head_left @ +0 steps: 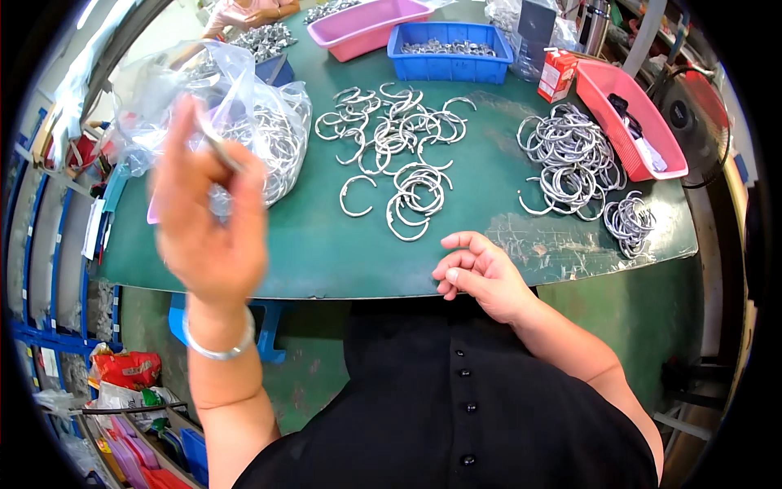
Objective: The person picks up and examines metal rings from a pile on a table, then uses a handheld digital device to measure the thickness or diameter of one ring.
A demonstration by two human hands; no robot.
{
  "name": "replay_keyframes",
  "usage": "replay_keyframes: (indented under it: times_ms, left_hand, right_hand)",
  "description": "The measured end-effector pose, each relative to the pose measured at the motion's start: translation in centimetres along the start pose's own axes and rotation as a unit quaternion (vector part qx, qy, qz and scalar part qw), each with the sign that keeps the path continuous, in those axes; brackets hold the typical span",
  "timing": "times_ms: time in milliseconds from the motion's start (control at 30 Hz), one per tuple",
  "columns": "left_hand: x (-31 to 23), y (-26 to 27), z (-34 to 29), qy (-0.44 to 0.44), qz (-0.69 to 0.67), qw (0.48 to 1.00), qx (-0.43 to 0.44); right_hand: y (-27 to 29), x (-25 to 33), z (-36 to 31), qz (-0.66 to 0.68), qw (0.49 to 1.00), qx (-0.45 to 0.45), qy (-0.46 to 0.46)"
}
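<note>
Raised over the left of the table, my left hand (213, 213) is blurred by motion, its thumb and fingers closed on a silver metal open ring (218, 148). Behind it a clear plastic bag (281, 98) bulges with similar rings. My right hand (486, 279) rests near the table's front edge, its fingers loosely curled and apart, with nothing visible in them. Scattered open rings (389, 134) lie on the green table in front of me, some overlapping nearest my right hand. A denser heap of rings (570, 163) lies to the right, beside a small bundle of rings (629, 224).
A blue bin (450, 72) of small metal parts and a pink bin (358, 31) stand at the back. On the right are a pink tray (631, 122) with dark items, a red carton (557, 75) and a fan (692, 122). Another person's arm (273, 13) shows at far left.
</note>
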State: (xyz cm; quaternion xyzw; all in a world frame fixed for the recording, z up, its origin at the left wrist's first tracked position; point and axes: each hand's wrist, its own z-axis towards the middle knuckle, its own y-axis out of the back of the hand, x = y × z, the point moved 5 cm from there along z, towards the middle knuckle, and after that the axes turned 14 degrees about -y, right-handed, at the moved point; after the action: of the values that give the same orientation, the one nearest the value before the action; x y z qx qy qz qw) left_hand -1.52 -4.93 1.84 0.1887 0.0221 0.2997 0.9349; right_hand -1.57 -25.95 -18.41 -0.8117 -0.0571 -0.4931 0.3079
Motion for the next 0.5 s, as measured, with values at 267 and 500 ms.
replay_keyframes:
  times_ms: [267, 500]
  left_hand:
    - [9.8, 4.6, 2.0, 0.147, 0.323, 0.919, 0.171]
    - [1.9, -1.8, -3.9, -0.021, 0.119, 0.986, 0.115]
  right_hand:
    - [-0.5, -0.1, 0.3, -0.011, 1.000, 0.019, -0.010]
    - [-0.2, 0.1, 0.5, -0.046, 0.999, 0.001, -0.027]
